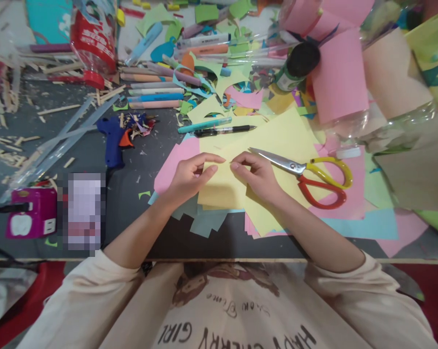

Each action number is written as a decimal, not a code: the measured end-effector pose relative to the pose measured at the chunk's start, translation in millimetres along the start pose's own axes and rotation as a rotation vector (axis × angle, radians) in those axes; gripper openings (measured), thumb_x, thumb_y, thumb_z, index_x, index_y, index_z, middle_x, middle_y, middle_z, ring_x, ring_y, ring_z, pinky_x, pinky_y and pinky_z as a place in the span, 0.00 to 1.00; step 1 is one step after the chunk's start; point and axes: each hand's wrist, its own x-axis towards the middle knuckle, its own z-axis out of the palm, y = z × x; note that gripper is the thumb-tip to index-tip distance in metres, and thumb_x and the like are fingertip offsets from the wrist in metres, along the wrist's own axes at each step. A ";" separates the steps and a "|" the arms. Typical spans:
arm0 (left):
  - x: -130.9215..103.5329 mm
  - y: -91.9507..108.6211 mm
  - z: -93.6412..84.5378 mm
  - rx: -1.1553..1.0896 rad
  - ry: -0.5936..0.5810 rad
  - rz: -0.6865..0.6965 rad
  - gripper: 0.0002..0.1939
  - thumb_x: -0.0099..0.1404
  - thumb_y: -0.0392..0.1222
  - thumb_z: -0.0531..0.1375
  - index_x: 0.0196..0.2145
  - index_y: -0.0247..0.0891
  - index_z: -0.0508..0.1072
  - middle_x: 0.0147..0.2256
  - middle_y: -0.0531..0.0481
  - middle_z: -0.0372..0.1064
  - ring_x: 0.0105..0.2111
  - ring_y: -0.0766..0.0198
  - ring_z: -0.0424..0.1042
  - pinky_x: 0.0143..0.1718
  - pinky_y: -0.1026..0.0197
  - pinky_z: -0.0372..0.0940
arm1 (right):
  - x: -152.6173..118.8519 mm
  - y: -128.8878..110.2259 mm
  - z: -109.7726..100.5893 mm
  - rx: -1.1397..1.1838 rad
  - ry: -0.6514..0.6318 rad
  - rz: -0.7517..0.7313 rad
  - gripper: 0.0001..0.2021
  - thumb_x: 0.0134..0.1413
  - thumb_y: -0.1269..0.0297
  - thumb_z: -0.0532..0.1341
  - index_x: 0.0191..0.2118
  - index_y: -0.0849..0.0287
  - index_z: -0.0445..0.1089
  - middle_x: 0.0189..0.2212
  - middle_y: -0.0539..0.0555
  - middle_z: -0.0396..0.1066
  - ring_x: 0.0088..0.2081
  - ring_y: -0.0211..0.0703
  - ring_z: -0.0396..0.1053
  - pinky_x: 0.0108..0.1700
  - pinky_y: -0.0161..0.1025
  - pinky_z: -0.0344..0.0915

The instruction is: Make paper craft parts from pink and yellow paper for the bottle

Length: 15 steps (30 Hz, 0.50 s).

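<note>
My left hand (195, 175) is at the left side of a small yellow paper (222, 186), its thumb over the front and its index finger along the top edge. Opposite it, my right hand (255, 174) pinches the same paper near its top right part, fingers curled. The two sets of fingertips are close together but apart. Larger yellow sheets (293, 140) lie beneath. Scissors (300, 169) with one yellow and one red handle rest just right of my right hand, blades partly apart. A black pen (224, 130) and a teal pen (204, 124) lie beyond my hands.
A blue glue gun (113, 140), a purple box (33, 213) and a blurred-out rectangular item (84, 211) are on the left. Markers (156, 97), paper scraps and wooden sticks cover the far side. Paper-wrapped bottles (340, 77) and a dark-capped jar (299, 63) stand at the right.
</note>
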 end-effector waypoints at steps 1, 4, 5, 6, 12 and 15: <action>-0.5 -0.1 0.1 0.008 -0.023 0.005 0.09 0.64 0.43 0.59 0.38 0.41 0.78 0.21 0.56 0.66 0.15 0.74 0.49 0.15 0.67 0.47 | -0.4 -1.4 0.5 -0.008 -0.026 -0.002 0.09 0.53 0.63 0.62 0.25 0.57 0.68 0.22 0.46 0.65 0.25 0.35 0.58 0.30 0.38 0.56; -2.2 -1.0 0.3 0.027 -0.044 0.032 0.09 0.64 0.44 0.59 0.39 0.41 0.78 0.19 0.58 0.61 0.15 0.74 0.48 0.16 0.67 0.47 | -1.8 -3.6 2.0 -0.039 -0.076 0.001 0.07 0.52 0.65 0.61 0.25 0.57 0.68 0.22 0.47 0.66 0.25 0.35 0.59 0.31 0.38 0.57; -2.9 -1.5 0.1 0.025 -0.038 0.034 0.09 0.64 0.44 0.60 0.41 0.42 0.77 0.17 0.59 0.57 0.15 0.73 0.48 0.16 0.67 0.47 | -2.3 -3.2 2.2 -0.045 -0.074 -0.004 0.07 0.52 0.65 0.61 0.24 0.57 0.68 0.22 0.47 0.66 0.26 0.36 0.59 0.31 0.38 0.57; -3.7 -2.0 -0.3 0.010 -0.036 0.030 0.11 0.64 0.44 0.61 0.44 0.43 0.77 0.16 0.60 0.54 0.15 0.73 0.50 0.16 0.67 0.47 | -2.5 -2.0 2.3 -0.044 -0.055 -0.011 0.08 0.52 0.65 0.61 0.24 0.57 0.68 0.22 0.47 0.66 0.26 0.36 0.59 0.32 0.39 0.57; -5.5 -6.1 -3.7 -0.190 -0.022 -0.052 0.31 0.59 0.52 0.67 0.58 0.48 0.66 0.30 0.52 0.73 0.24 0.67 0.70 0.20 0.68 0.61 | 0.6 12.1 -0.9 0.139 0.351 -0.053 0.13 0.55 0.56 0.63 0.26 0.55 0.65 0.21 0.45 0.57 0.24 0.35 0.53 0.29 0.37 0.53; -0.2 -12.6 -6.5 -0.183 0.154 -0.004 0.31 0.56 0.55 0.69 0.56 0.49 0.66 0.30 0.53 0.73 0.24 0.67 0.70 0.23 0.66 0.63 | 2.6 11.6 -1.7 0.165 0.400 -0.089 0.17 0.53 0.50 0.65 0.24 0.55 0.63 0.20 0.44 0.54 0.24 0.34 0.51 0.27 0.36 0.51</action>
